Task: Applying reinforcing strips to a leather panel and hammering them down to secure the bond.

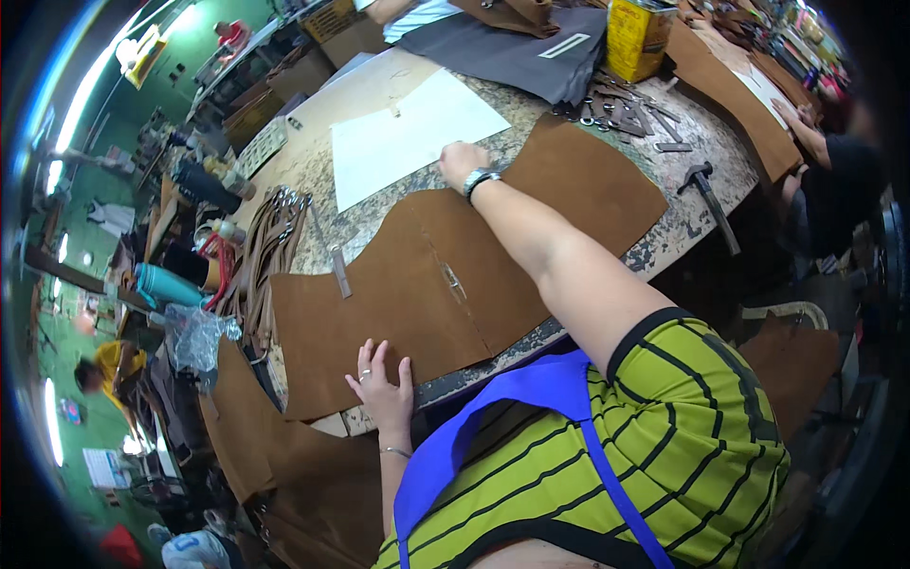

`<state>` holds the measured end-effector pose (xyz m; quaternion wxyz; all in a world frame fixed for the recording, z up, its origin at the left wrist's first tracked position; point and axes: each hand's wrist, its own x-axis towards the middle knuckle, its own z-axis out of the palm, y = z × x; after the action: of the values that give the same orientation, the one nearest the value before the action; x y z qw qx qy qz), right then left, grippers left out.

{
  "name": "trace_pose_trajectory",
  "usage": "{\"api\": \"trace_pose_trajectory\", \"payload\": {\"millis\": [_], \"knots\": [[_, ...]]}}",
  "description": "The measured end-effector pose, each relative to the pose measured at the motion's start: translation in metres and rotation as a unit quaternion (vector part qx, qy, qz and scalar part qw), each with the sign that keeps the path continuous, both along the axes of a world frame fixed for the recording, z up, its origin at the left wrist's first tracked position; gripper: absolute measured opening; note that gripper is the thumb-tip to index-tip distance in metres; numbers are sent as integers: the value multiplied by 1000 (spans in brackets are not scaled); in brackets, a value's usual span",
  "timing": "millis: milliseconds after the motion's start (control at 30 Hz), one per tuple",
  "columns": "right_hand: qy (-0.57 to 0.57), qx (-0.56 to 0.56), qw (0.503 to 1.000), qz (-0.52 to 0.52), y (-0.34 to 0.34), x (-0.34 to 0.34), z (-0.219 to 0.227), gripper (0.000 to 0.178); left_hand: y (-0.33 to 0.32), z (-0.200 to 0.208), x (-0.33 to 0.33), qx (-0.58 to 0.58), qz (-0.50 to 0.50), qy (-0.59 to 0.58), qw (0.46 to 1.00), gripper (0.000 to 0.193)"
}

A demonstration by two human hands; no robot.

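A wide brown leather panel (pixel 370 313) with a curved outline lies flat across the worktable. A seam line runs across its middle, with a small metal fitting (pixel 453 282) beside it. My left hand (pixel 383 387) rests at the panel's near edge, fingers apart, holding nothing. Beyond the panel's far edge, my right hand (pixel 462 165) is closed over the border of a white sheet (pixel 408 142); what its fingers hold, if anything, is hidden. A small leather tab with a metal end (pixel 340 272) lies at the panel's far left edge.
A hammer (pixel 706 204) lies on the right, near several leather tabs with rings (pixel 626 114) and a yellow tin (pixel 637 43). Bundled straps (pixel 275 251) lie left, beside a teal bottle (pixel 171 284). Grey sheets (pixel 512 57) are stacked behind. Another person's arm (pixel 806 133) reaches in at right.
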<state>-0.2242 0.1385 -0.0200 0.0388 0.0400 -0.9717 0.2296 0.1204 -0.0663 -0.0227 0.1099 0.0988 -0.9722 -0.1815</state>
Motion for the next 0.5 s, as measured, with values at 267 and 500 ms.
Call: {"api": "trace_pose_trajectory", "payload": {"millis": [267,500], "knots": [[89,-85,988,96,25,14,0,16,-7,-6,-3,40,-14,8,999,45],[223,-171,952,-119,247,53,19,32,-4,4,-6,40,-13,4,999,44]]}}
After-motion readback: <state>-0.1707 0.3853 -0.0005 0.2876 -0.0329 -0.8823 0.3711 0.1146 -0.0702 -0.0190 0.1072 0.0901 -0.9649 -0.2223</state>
